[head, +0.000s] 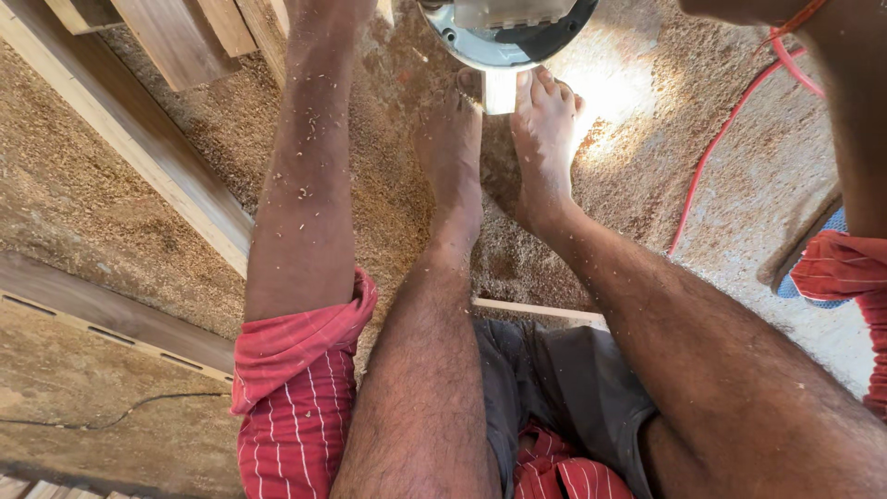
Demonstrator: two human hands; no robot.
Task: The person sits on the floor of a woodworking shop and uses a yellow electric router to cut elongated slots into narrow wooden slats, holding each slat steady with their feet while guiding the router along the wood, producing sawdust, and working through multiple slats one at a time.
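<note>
Pale wood strip upright betw. feet, under round metal power tool.

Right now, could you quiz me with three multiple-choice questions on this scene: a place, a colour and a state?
1. Where is the small wood block?
A. between the bare feet
B. on a plank
C. on the lap

2. What colour is the cable right of the feet?
A. black
B. red
C. yellow

3. How is the floor?
A. wet
B. swept
C. strewn with sawdust

Answers:
1 A, toes press the block from both sides.
2 B, a red line crosses the pale ground.
3 C, shavings lie all around the legs.
</note>
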